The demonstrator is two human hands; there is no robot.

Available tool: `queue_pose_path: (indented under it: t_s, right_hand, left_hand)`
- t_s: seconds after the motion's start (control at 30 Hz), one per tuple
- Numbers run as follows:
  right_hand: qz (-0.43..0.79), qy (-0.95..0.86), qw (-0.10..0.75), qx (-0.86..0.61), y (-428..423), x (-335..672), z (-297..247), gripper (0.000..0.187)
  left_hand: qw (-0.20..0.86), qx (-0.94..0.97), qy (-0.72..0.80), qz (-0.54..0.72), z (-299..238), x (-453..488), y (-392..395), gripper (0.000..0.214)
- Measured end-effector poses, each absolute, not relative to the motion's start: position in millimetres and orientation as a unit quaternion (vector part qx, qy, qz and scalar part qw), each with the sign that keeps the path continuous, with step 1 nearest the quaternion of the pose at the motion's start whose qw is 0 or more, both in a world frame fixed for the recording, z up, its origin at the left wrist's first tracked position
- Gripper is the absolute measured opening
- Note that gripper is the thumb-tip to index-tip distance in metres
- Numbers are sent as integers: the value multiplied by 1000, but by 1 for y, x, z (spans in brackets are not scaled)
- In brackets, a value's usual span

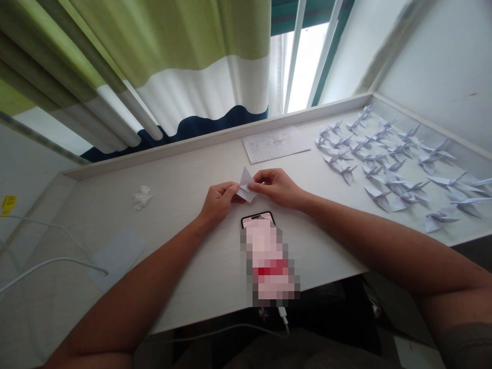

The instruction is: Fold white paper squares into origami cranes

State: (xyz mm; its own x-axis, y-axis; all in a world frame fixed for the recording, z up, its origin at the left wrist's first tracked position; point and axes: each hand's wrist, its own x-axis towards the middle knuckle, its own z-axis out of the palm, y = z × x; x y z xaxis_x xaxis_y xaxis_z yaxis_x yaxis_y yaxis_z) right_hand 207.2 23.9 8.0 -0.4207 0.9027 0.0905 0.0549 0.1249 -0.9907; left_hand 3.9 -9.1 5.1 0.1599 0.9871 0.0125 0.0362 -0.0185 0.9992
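Observation:
A small folded piece of white paper [246,178] is held between my two hands just above the middle of the table, its pointed tip upward. My left hand [220,201] pinches its lower left side with thumb and fingers. On the other side, my right hand [277,187] grips the paper's right edge, the thumb lying across its front. Below the hands lies a phone [265,256] with a lit, blurred screen and a cable at its lower end. Many folded paper cranes [378,154] stand grouped on the right of the table.
A printed sheet [274,143] lies at the back of the white table [184,179]. Crumpled paper [142,198] sits at left, with a flat white paper sheet [121,247] near a white cable [57,260]. A raised rim [215,137] borders the table below the curtain [165,46].

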Motion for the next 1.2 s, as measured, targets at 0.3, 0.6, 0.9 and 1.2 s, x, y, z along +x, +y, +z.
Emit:
queue_pose_path:
  t_s: [0.3, 0.6, 0.9, 1.2]
  right_hand:
    - [570, -643, 380, -343, 22, 206, 11, 37]
    - [577, -636, 385, -340, 23, 204, 11, 41]
    - [389, -739, 432, -340, 25, 209, 0, 41]
    - [381, -756, 418, -327, 24, 210, 0, 32]
  left_hand:
    - [505, 584, 465, 435, 4, 3, -9, 39]
    - [519, 577, 457, 434, 2, 3, -8, 42]
    - [529, 541, 457, 467, 0, 4, -6, 44]
    - [559, 545, 422, 461, 5, 1, -6, 33]
